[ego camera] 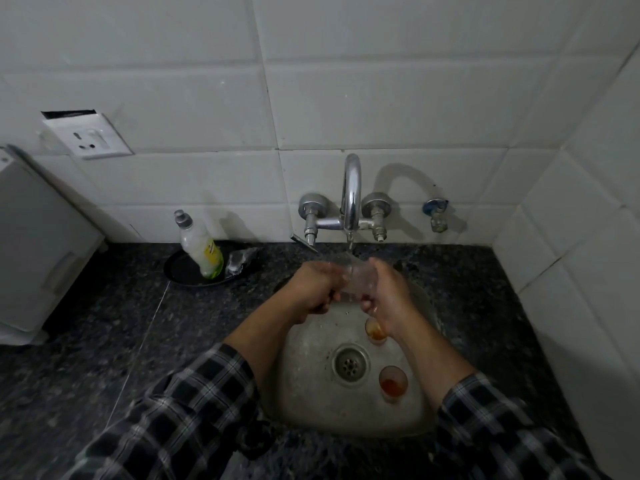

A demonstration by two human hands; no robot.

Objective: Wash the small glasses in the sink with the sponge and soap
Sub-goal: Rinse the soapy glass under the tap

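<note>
Water point(350, 249) falls in a thin stream from the tap point(351, 199) onto a clear glass point(351, 277) held over the back of the sink point(311, 393). The left hand point(317, 289) grips one end with fingers curled round it, and the right hand point(388, 292) grips the other with fingers wrapped under. The glass lies tilted, nearly sideways, between them; which end is the mouth I cannot tell through the blur. Neither hand has the sponge point(239, 259). It lies on a black tray point(183, 271) on the table point(104, 323) to the left, just beside the soap bottle point(201, 247), which leans on the same tray. This reads as a rinse. Two more small glasses stand on the sink floor, both with orange-brown dregs and not yet washed: the upper dirty glass point(375, 330) close under the right wrist, and the lower dirty glass point(393, 382) just right of the drain point(350, 364). To rinse well, I'd say: turn the mouth up into the stream so it fills and spills, roll the glass so every side is flushed, and run a thumb round the rim to feel for slick soap. Wet glass is slippery, so grip firmly and stay low over the basin. Mind the right wrist; a knock could tip the glass beneath it.
</note>
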